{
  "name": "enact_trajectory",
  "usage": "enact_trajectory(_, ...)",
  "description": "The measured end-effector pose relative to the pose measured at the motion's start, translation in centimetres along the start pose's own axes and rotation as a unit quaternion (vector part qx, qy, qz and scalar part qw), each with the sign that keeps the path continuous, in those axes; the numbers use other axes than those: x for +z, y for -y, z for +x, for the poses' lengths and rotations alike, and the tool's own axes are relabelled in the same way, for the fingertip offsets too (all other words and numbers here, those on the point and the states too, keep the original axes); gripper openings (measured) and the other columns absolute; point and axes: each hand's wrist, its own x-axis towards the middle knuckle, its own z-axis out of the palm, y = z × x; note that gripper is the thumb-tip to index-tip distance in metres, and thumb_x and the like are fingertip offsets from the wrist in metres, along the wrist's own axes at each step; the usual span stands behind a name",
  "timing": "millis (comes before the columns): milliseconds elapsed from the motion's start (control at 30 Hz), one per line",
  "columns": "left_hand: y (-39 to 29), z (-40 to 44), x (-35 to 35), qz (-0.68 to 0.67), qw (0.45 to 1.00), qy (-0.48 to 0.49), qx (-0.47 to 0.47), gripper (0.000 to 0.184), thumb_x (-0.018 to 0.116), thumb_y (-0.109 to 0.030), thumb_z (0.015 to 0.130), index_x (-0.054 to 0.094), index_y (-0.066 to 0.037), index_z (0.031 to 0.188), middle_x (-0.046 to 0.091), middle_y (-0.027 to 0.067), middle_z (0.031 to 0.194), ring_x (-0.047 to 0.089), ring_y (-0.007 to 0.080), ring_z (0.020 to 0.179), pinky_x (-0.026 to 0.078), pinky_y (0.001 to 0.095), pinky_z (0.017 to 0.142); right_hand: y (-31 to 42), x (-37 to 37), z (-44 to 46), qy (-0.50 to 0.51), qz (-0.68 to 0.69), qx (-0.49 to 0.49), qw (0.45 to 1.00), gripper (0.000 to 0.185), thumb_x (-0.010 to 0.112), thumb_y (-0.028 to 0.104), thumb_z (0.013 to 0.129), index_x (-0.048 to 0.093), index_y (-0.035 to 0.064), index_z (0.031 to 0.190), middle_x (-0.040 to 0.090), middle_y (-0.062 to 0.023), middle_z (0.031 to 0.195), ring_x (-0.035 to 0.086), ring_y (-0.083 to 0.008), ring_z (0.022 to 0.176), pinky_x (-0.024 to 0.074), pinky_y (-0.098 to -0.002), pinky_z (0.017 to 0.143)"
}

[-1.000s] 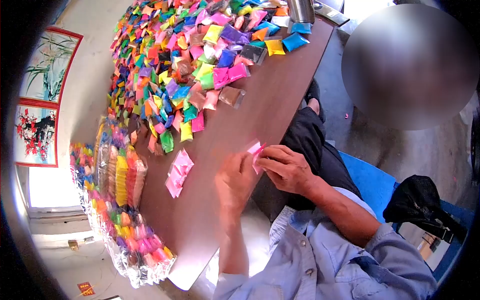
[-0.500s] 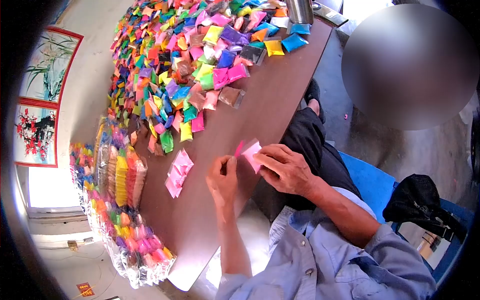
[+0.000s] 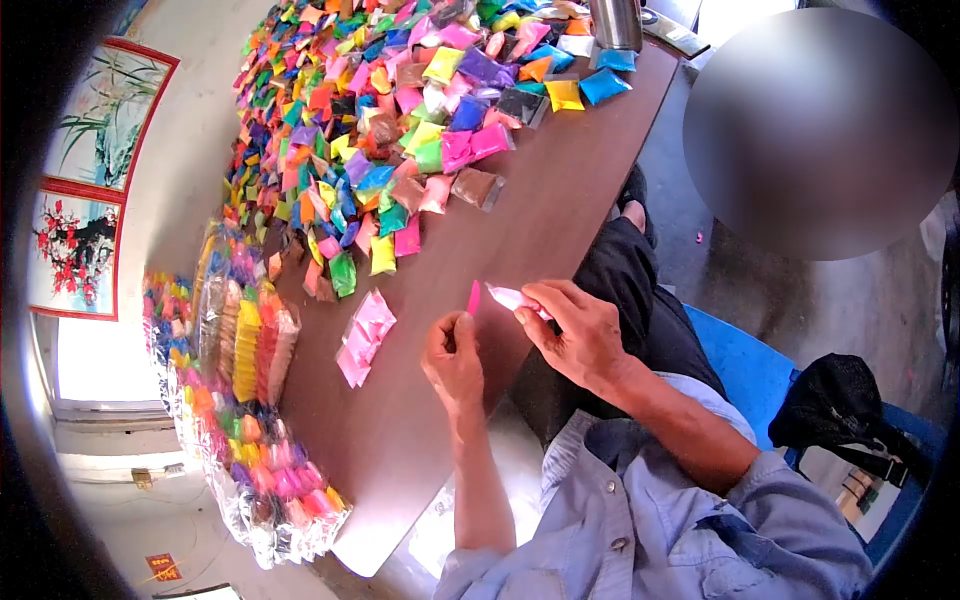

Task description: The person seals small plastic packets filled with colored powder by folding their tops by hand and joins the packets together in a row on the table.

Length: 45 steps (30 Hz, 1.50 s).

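Note:
My left hand (image 3: 455, 362) is closed, with a thin bright-pink flat piece (image 3: 474, 296) standing up from between thumb and fingers. Its exact kind does not show. Close by on the right, my right hand (image 3: 582, 335) pinches a light-pink packet (image 3: 512, 298) seen nearly edge-on, its pointed end towards the left hand. The packet and the bright-pink piece are a small gap apart. Left of my hands, a few light-pink packets (image 3: 367, 338) lie together on the brown table (image 3: 520, 220).
A large heap of colourful packets (image 3: 400, 110) covers the far part of the table. Clear bags filled with stacked packets (image 3: 245, 350) line the left edge. A metal cylinder (image 3: 616, 25) stands at the far right corner. A black bag (image 3: 832, 405) hangs beside a blue seat (image 3: 735, 360).
My right hand has turned the light-pink packet from face-on to nearly edge-on. The left hand keeps its grip on the bright-pink piece. The whole view has shifted slightly.

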Motion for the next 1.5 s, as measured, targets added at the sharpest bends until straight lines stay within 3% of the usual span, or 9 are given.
enact_trajectory(167,-2.1,-1.2,0.6,-0.018,0.999,-0.013,-0.023,0.018,0.069,-0.017,0.099,0.072,0.001,0.102,0.067,0.0017,0.080,0.059,0.0081,0.069,0.048,0.0257,0.064,-0.6,-1.1,-1.0,0.004,-0.021,0.149,0.989,0.019,0.071,0.018,0.095,0.066,0.0046,0.107,0.069,-0.0146,0.089,0.070,-0.0306,0.072,0.0548,-0.0375,0.060)
enact_trajectory(500,-3.5,-2.7,3.9,0.091,0.986,0.053,0.132,0.015,0.074,-0.014,0.094,0.074,0.000,0.097,0.075,0.0168,0.089,0.073,0.0256,0.074,0.057,0.0356,0.069,-0.9,-1.2,-0.9,0.013,-0.010,0.146,0.989,0.021,0.070,0.020,0.093,0.069,0.0025,0.105,0.070,-0.0173,0.087,0.071,-0.0333,0.074,0.0556,-0.0382,0.064)
enact_trajectory(767,-3.9,0.4,3.4,0.153,0.981,0.056,0.104,0.017,0.071,-0.016,0.095,0.073,0.001,0.094,0.073,0.0156,0.080,0.072,0.0240,0.070,0.055,0.0358,0.066,-1.4,-1.1,-0.9,0.014,-0.010,0.166,0.986,0.023,0.074,0.018,0.090,0.070,0.0029,0.107,0.071,-0.0144,0.083,0.072,-0.0245,0.067,0.0559,-0.0329,0.062)
enact_trajectory(933,-5.6,-0.6,2.9,0.115,0.989,0.067,0.061,0.020,0.074,-0.018,0.095,0.075,0.001,0.098,0.073,0.0084,0.079,0.065,0.0134,0.072,0.053,0.0308,0.067,-1.7,-1.1,-1.3,0.008,0.004,0.179,0.984,0.022,0.075,0.018,0.090,0.068,0.0032,0.106,0.072,-0.0140,0.081,0.072,-0.0239,0.066,0.0560,-0.0331,0.061)
enact_trajectory(1033,-6.2,-1.4,3.5,0.113,0.978,0.102,0.140,0.014,0.072,-0.014,0.094,0.074,-0.001,0.095,0.074,0.0152,0.083,0.072,0.0220,0.072,0.056,0.0346,0.069,-1.8,-0.8,-1.4,0.005,0.018,0.168,0.986,0.022,0.076,0.017,0.090,0.067,0.0030,0.104,0.072,-0.0136,0.080,0.072,-0.0235,0.065,0.0561,-0.0333,0.060)
enact_trajectory(1233,-6.2,0.0,4.6,0.136,0.979,0.109,0.103,0.014,0.072,-0.016,0.093,0.075,-0.002,0.095,0.073,0.0156,0.083,0.074,0.0251,0.074,0.057,0.0356,0.069,-1.8,-0.9,-1.4,0.001,0.013,0.184,0.983,0.019,0.075,0.020,0.090,0.067,0.0060,0.101,0.071,-0.0153,0.082,0.073,-0.0311,0.069,0.0558,-0.0371,0.061)
enact_trajectory(1333,-5.7,1.6,4.7,0.148,0.973,0.121,0.132,0.013,0.072,-0.015,0.092,0.075,-0.002,0.094,0.073,0.0156,0.081,0.074,0.0252,0.073,0.056,0.0355,0.068,-2.0,-0.8,-1.2,0.002,-0.002,0.140,0.990,0.019,0.076,0.012,0.089,0.068,0.0039,0.104,0.071,-0.0125,0.080,0.072,-0.0226,0.065,0.0554,-0.0310,0.059)
enact_trajectory(1400,-4.5,2.7,4.9,0.167,0.967,0.114,0.153,0.019,0.074,-0.016,0.092,0.074,0.001,0.099,0.073,0.0117,0.079,0.067,0.0136,0.070,0.054,0.0312,0.066,-2.5,-0.7,-1.3,-0.005,0.022,0.101,0.995,0.019,0.075,0.007,0.089,0.070,0.0044,0.107,0.072,-0.0125,0.082,0.070,-0.0217,0.063,0.0544,-0.0294,0.059)
enact_trajectory(1500,-4.8,3.1,4.4,0.143,0.974,0.120,0.127,0.020,0.074,-0.017,0.092,0.074,0.001,0.099,0.073,0.0109,0.078,0.066,0.0127,0.070,0.053,0.0311,0.066,-2.8,-0.7,-1.7,0.008,0.010,0.096,0.995,0.021,0.074,0.012,0.088,0.071,0.0085,0.108,0.072,-0.0145,0.084,0.072,-0.0305,0.070,0.0556,-0.0369,0.061)
